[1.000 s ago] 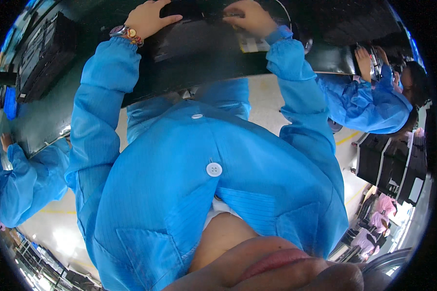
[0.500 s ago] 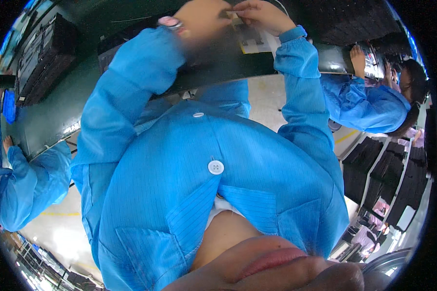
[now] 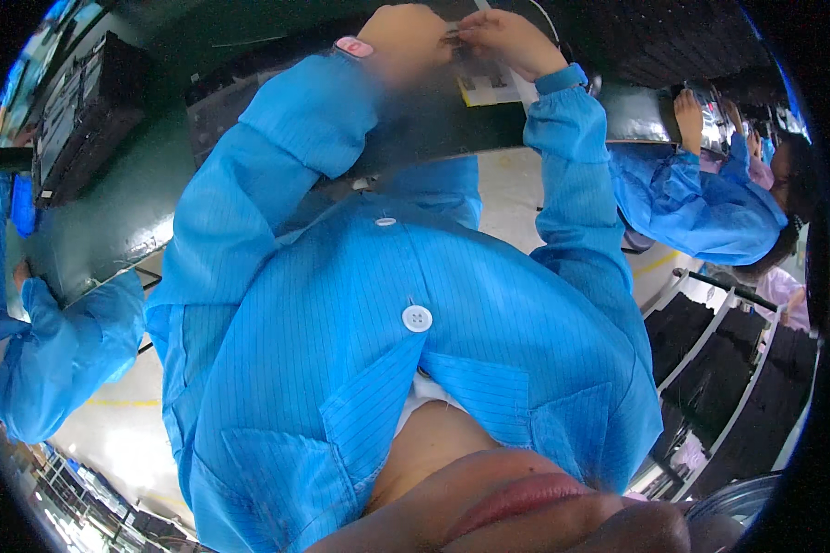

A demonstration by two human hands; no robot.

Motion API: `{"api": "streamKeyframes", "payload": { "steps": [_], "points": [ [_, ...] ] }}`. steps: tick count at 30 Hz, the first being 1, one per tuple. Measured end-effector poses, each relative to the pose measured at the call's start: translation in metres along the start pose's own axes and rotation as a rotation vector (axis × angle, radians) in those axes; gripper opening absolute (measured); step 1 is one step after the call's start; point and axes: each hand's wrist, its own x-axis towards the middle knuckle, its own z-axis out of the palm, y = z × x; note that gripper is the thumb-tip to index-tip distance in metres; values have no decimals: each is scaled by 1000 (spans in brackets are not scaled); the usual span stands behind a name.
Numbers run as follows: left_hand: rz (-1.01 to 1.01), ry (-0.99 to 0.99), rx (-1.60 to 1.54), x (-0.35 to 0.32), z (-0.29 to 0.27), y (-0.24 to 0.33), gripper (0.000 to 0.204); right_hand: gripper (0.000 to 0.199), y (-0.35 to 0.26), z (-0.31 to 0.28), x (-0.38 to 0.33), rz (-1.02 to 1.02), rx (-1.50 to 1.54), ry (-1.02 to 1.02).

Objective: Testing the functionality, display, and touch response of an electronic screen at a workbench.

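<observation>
Both my hands are close together over the dark green table (image 3: 415, 134) at the top of the view. My left hand (image 3: 406, 41), with a pink-faced watch (image 3: 353, 46) at its wrist, has its fingers closed at the fingertips of my right hand (image 3: 512, 41). The right hand pinches there too, its thumb and forefinger pressed together. Whatever small, thin piece lies between the fingertips is too small to name. Beneath the right hand is a printed sheet (image 3: 491, 90) with a yellow edge. A blue band (image 3: 563, 79) circles my right wrist.
Black stacked trays (image 3: 88, 120) stand on the table at the left, and more black stacks (image 3: 678, 41) at the far right. A dark flat panel (image 3: 217, 111) lies beside my left forearm. Co-workers in blue sit on the left (image 3: 69, 355) and right (image 3: 710, 212).
My left hand has shifted slightly right and my right hand slightly down, with fingertips still together. The co-worker's hand on the right has moved slightly.
</observation>
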Motion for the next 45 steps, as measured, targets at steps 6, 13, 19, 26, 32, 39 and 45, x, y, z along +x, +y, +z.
{"api": "streamKeyframes", "payload": {
  "steps": [6,13,19,26,32,39,45],
  "points": [
    [73,159,10,5,7,7,24,28,-18,3,-12,30,-39,52],
    [-104,-78,-12,13,-2,27,25,14,-47,-6,-27,196,31,28],
    [-222,-152,77,37,18,28,27,15,-32,-38,-31,231,88,109],
    [-287,-337,11,57,17,33,33,16,-17,-53,-27,245,141,162],
    [-293,-218,-133,74,25,36,22,14,0,-71,-22,212,121,151],
    [-239,-174,-135,63,27,36,20,14,5,-67,-20,211,129,141],
    [-236,-222,-126,63,19,38,19,14,-4,-60,-23,194,84,131]
  ]
}}
